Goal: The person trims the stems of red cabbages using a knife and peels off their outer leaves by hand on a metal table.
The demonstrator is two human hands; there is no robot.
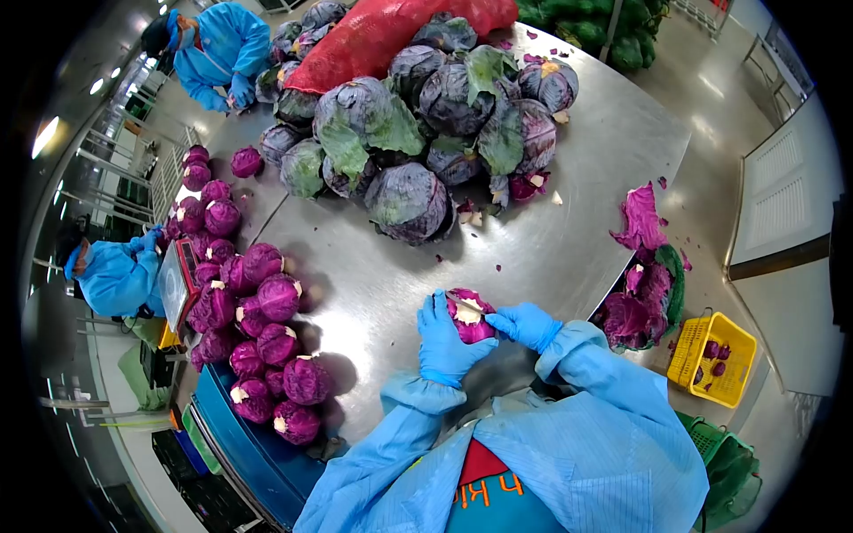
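Note:
A peeled red cabbage (475,331) sits on the steel table with its pale cut stem end facing up. My left hand (442,342), in a blue glove, is wrapped against the cabbage's left side and steadies it. In my gloved right hand (526,326) is a knife (464,303), its blade lying across the stem end. The right fingers are closed round the handle, which is mostly hidden. Beyond the hands, untrimmed red cabbages (409,202) with dark outer leaves are heaped up. Peeled red cabbages (280,298) lie in a group to the left.
A red mesh sack (373,40) lies behind the heap on the steel table (586,222). Stripped leaves (635,306) fill a container at the right edge, near a yellow basket (715,360). A scale (180,282) and two co-workers (218,53) are on the left.

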